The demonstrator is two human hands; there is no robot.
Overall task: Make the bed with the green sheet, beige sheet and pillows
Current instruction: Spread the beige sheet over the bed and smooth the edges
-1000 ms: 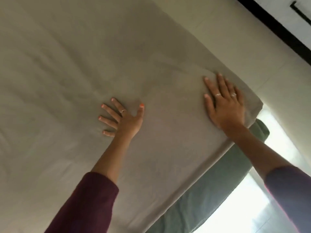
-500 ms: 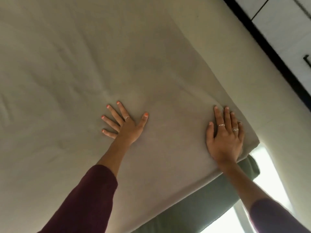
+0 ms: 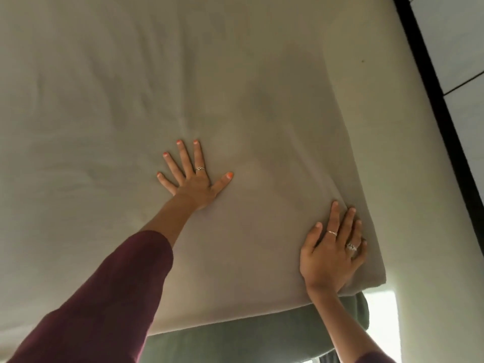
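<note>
Flat, both hands press the beige sheet (image 3: 131, 100).

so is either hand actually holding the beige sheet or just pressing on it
Nothing is held. The left hand lies flat with spread fingers on the beige sheet; the right hand presses flat near its corner.

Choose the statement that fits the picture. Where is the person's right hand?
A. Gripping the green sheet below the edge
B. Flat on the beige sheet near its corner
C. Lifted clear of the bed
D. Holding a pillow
B: the right hand lies with straight fingers on the beige sheet by its near corner, just above where the green sheet shows beneath.
</note>
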